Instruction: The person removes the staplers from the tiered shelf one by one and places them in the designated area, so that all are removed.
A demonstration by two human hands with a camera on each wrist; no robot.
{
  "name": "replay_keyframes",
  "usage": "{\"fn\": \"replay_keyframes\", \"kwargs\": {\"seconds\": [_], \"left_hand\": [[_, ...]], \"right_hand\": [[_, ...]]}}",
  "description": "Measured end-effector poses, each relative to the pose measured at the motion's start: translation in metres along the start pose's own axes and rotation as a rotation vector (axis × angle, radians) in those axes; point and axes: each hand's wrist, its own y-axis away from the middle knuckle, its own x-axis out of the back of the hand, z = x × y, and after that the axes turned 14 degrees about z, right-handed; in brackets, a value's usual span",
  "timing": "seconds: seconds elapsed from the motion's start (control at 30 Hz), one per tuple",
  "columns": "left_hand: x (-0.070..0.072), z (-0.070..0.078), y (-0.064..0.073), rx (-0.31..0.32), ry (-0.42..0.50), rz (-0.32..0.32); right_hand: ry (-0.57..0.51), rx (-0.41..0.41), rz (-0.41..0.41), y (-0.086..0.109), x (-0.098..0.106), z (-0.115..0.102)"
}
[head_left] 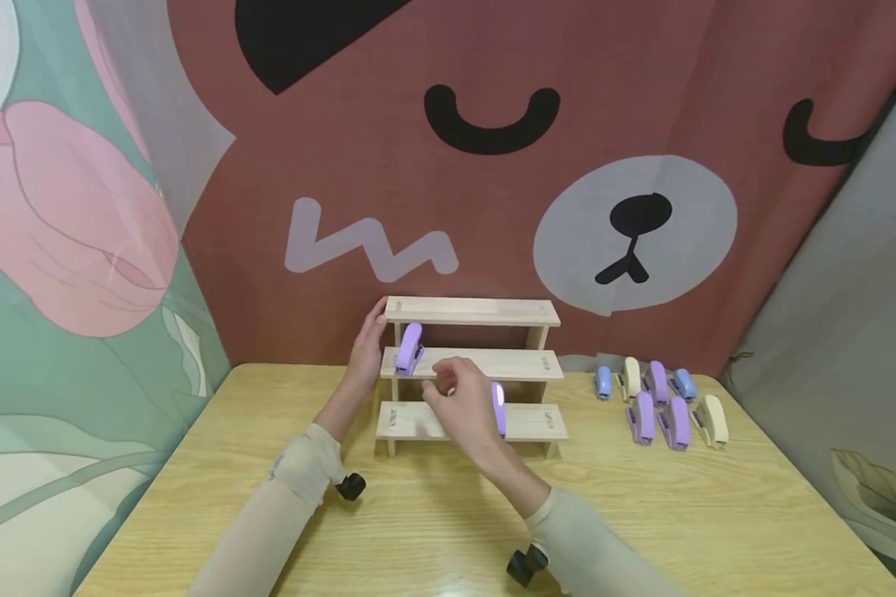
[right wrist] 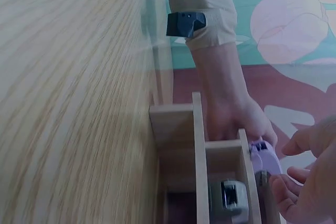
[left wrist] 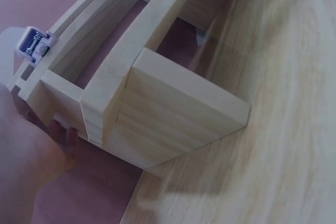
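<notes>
Head: stapler (head_left: 409, 350) (purple) on shelf (head_left: 510, 363)

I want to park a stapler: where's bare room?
Bare: top step of the wooden rack, above its left purple stapler; tabletop between the clustered staplers and right sleeve. Crowded: that cluster, and around the right hand.

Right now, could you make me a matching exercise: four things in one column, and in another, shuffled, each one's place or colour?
Things
1. Left hand
2. Right hand
3. Blue staplers
4. Bear's nose

Places and colours
A. On the table, to the right of the shelf
B. Black
C. At the shelf's left end
D. In front of the shelf, hiding part of a purple stapler in the head view

Pairs: 1-C, 2-D, 3-A, 4-B
</notes>
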Motion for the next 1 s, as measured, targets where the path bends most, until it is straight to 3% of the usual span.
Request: {"fn": "replay_keyframes", "kwargs": {"seconds": [0.2,0.5,0.8,1.0], "left_hand": [[-0.003,0.003,-0.002,-0.017,0.020,-0.015],[0.003,0.005,-0.002,0.013,-0.025,-0.018],[0.004,0.001,0.002,-0.006,-0.028,-0.002],[0.002,0.001,0.002,-0.027,-0.005,0.003]], "right_hand": [[-0.031,-0.041,-0.031,-0.003,-0.018,-0.007],[0.012,-0.100,-0.001,-0.006,-0.044,-0.005],[0.171,-0.091,0.031,-0.005,-0.056,-0.004],[0.151,-0.110,0.069,-0.006,-0.058,-0.002]]}}
